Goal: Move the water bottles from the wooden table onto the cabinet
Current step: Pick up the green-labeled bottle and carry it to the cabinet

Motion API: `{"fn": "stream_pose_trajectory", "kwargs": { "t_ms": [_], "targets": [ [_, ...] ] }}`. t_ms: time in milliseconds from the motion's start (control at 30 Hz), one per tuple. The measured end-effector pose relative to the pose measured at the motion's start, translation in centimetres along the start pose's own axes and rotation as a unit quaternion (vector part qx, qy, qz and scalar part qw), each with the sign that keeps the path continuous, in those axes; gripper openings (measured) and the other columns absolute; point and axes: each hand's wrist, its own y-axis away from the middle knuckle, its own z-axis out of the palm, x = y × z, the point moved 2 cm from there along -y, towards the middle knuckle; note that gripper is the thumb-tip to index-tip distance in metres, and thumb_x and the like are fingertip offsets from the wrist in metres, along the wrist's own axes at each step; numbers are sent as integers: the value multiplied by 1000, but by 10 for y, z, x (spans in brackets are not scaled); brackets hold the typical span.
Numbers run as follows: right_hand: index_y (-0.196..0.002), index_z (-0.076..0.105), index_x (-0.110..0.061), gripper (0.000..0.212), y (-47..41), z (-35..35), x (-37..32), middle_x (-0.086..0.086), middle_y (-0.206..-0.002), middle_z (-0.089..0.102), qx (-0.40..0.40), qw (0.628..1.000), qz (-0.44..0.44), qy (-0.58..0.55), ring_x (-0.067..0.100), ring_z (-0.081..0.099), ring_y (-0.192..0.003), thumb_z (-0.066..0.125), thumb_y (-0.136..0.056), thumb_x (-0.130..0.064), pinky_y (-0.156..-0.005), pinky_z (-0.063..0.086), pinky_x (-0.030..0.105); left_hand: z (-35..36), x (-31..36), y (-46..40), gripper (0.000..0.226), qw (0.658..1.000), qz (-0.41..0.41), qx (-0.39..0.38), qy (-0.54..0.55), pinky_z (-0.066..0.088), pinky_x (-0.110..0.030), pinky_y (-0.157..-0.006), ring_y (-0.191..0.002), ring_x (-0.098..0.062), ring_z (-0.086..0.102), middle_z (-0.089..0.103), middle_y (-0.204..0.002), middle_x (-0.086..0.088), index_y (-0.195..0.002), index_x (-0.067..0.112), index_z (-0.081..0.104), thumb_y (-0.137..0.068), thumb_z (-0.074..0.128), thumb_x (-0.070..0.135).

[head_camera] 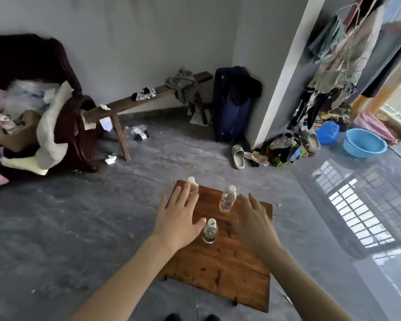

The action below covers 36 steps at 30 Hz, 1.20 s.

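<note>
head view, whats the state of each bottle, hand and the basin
far-left bottle: upright, capped, on wooden table
red-label bottle: upright, capped
green-label bottle: upright, capped
left hand: open, holding nothing
right hand: open, holding nothing
blue basin: upright on floor

Clear glossy plastic water bottles (pixel 227 201) on a matt, knotty wooden table (pixel 220 269); dull grey floor (pixel 67 228)

Grey floor (pixel 79 216), pale walls (pixel 137 42), wooden bench (pixel 134 104), blue basin (pixel 364 142) by window light.
</note>
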Motion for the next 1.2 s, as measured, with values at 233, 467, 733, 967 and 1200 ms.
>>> {"fn": "stream_pose_trajectory", "kwargs": {
  "t_ms": [233, 467, 733, 967, 1200],
  "targets": [
    [-154, 18, -32, 71, -39, 74, 38, 5, -165, 14, -62, 996, 60, -1, 30, 17, -150, 51, -92, -42, -118, 24, 49, 75, -16, -45, 83, 997, 10, -69, 21, 4, -50, -125, -158, -23, -7, -10, -172, 0, -162, 28, 12, -95, 38, 69],
    [-155, 21, -28, 70, -73, 154, 87, 5, -165, 16, -99, 987, 130, 0, 30, 21, -149, 53, -92, -33, -115, 29, 48, 164, -23, -91, 89, 992, 29, -115, 51, 14, -48, -125, -158, -24, 5, 1, -172, -1, -161, 26, 16, -91, 58, 62],
    [-153, 23, -23, 69, -95, 242, 130, 8, -163, 23, -136, 976, 165, -32, 29, 21, -149, 47, -89, -20, -116, 30, 47, 262, -31, -129, 98, 981, 36, -133, 139, 33, -40, -118, -152, -18, 27, 23, -167, 6, -159, 30, 20, -83, 78, 50],
    [-155, 20, -21, 75, -110, 297, 153, 7, -163, 21, -150, 971, 179, -43, 28, 25, -147, 53, -87, -24, -116, 30, 44, 314, -29, -150, 80, 949, 88, -140, 268, 40, -24, -110, -138, -6, 43, 44, -151, 15, -143, 36, 42, -78, 87, 29],
    [-154, 23, -24, 73, -114, 310, 160, 6, -161, 25, -147, 974, 158, -64, 28, 26, -147, 54, -88, -24, -115, 32, 46, 319, -31, -150, 77, 938, 100, -115, 312, 38, 1, -83, -109, 3, 55, 62, -124, 20, -128, 42, 45, -68, 93, 32]
  ]
}}
